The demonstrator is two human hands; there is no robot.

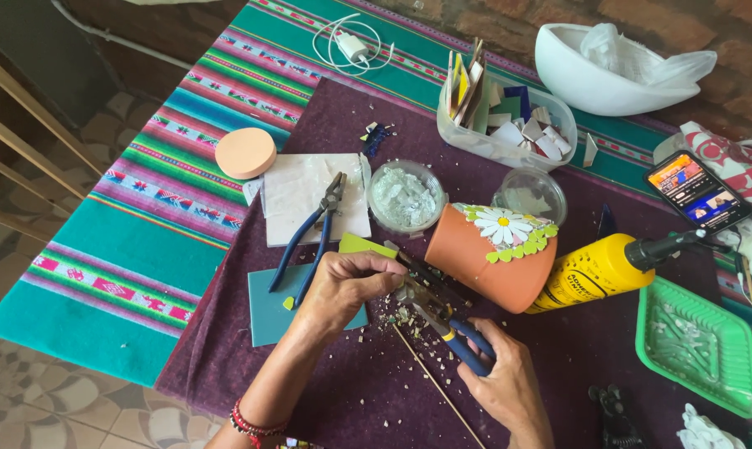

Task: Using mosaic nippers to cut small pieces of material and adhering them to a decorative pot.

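Currently the left hand (339, 287) is closed in a pinch on a small tile piece, too small to tell its colour, held just in front of the lying terracotta flower pot (476, 266). The right hand (501, 378) is closed around the blue-handled tile nippers (442, 324), whose head meets the pinched piece near the left fingertips.

Surroundings: the pot lies on its side on the dark purple cloth of the tabletop (559, 357), with a white-and-yellow mosaic daisy and green leaf pieces (509, 229) stuck on its upper side. A yellow glue bottle with black nozzle (600, 266) touches the pot on its right. A second pair of blue-handled pliers (314, 237) rests on a pale square tile and a blue-grey tile (268, 312). A clear round tub of glass shards (405, 198) stands behind the pot. A thin wooden stick (438, 391) lies between the hands. Chips litter the cloth below the nippers.

Risk, judged: the piece is tiny and the fingertips sit very close to the cutting head, so a slip could nip skin. A hard bite may send fragments flying or crack the piece unevenly. The round pot, unsupported, may roll if bumped.
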